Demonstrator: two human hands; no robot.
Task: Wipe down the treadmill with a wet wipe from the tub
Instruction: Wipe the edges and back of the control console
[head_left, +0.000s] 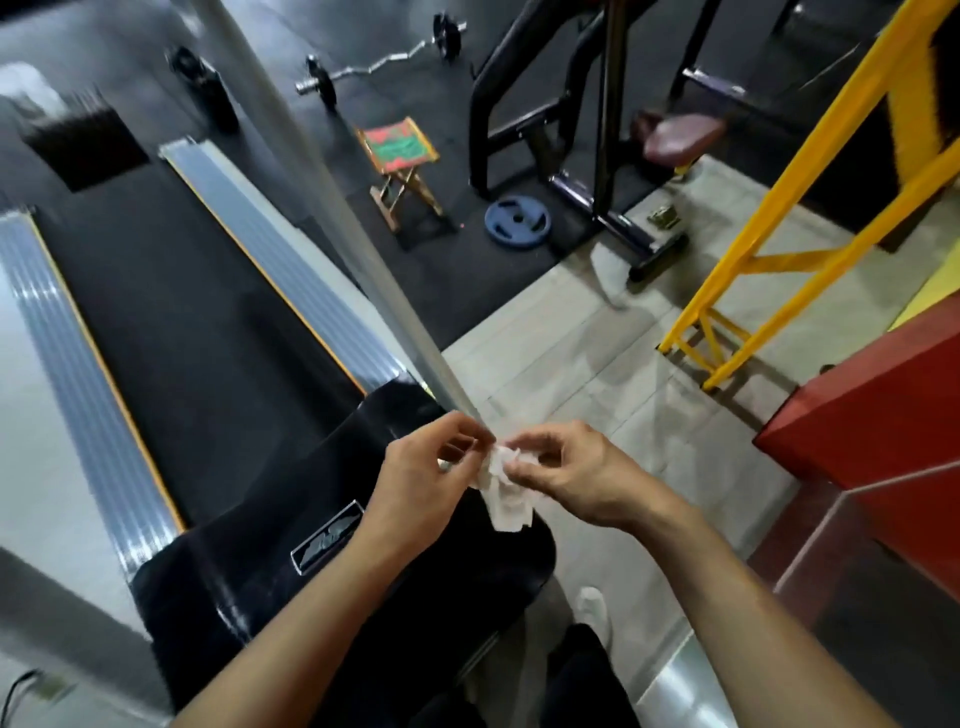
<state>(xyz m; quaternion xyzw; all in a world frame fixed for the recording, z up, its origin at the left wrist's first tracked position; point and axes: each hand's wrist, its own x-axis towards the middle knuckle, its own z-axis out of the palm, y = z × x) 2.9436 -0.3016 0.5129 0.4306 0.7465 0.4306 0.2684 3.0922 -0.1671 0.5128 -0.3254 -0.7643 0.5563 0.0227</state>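
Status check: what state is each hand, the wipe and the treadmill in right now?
left hand: pinches the wipe's upper edge.
right hand: pinches the wipe from the other side.
wet wipe: crumpled, hanging between both hands, not touching the treadmill.
treadmill: belt bare; whether it is running cannot be told.

Premises: a gym. Evidence: treadmill, curl barbell and plate on black rubber floor. Dark machine frame and yellow rack stand nearby.

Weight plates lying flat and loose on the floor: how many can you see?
1. A blue weight plate lies on the black floor mat beside the folding stool. Others may be hidden behind the machines; plates on the barbell are not counted.
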